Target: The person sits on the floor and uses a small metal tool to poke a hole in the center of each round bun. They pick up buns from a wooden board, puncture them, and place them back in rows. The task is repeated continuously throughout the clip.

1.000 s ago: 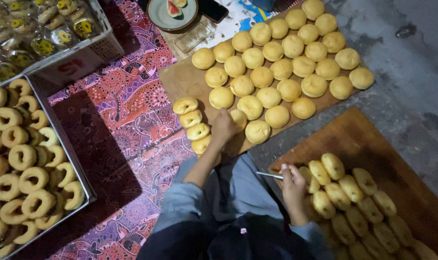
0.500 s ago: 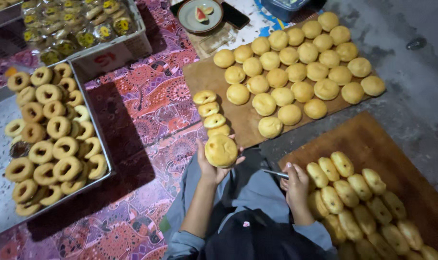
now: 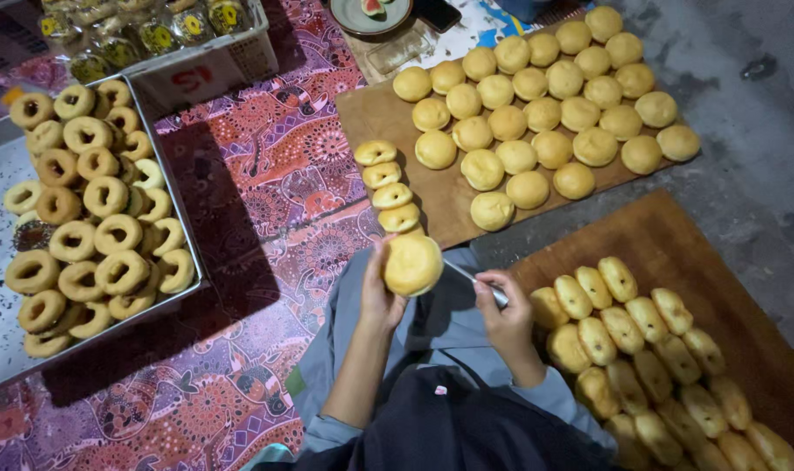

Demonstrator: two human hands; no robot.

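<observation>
A far brown wooden board (image 3: 379, 109) carries rows of round pale-yellow buns (image 3: 536, 96). Near its near-left edge, the left hand (image 3: 378, 292) has its grip closed around one round golden bun (image 3: 412, 264), likely light, soft, easily dented, so best cupped at its sides. The right hand (image 3: 506, 314) pinches a thin metal blade (image 3: 473, 282).

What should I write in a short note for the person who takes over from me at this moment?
Left hand: holds one round bun up over the lap.
Right hand: grips a thin metal tool, its tip pointing at the bun.
Far board: many whole round buns; four folded-looking pieces in a row at its left edge.
Near board: oval buns in rows.
Tray on the left: ring doughnuts.
Done or left: cannot tell for certain; the held bun looks uncut.
</observation>
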